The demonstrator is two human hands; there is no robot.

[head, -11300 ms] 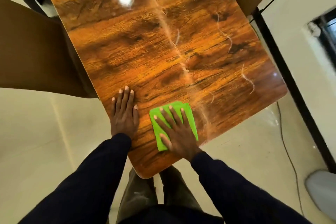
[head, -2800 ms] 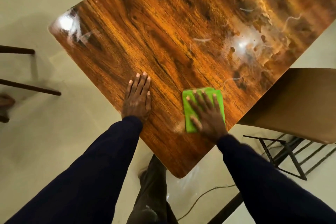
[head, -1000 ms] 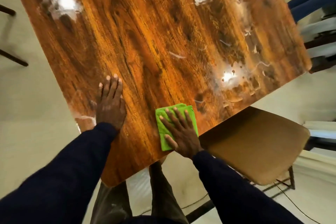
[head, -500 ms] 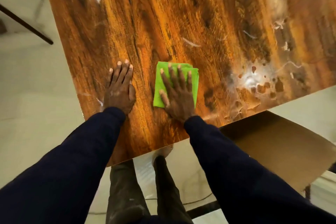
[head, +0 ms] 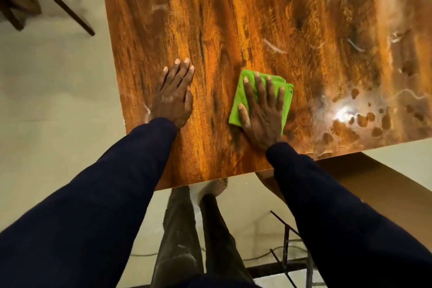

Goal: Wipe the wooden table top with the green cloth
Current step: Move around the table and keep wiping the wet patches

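I am pressing my right hand (head: pixel 261 112) flat on the green cloth (head: pixel 237 103), with the fingers straight and spread, not curling around it. The cloth is lying folded into a small pad on the wooden table top (head: pixel 233 18), not far from the near edge of the table top and a little toward its right side. My left hand (head: pixel 174 98) is resting flat on the bare wood, also with straight fingers, closer to the left edge of the table top. It is holding nothing and is well apart from the cloth.

I am judging the cloth to be soft, light and limp, so it will probably bunch or unfold if I am pushing only with the fingertips. The whole palm on the middle of the pad seems the better place. The glossy top looks slippery under it. Whitish wet patches (head: pixel 346 114) are showing toward the right edge of the table top, beyond the cloth, so I think the wiping is not finished there.
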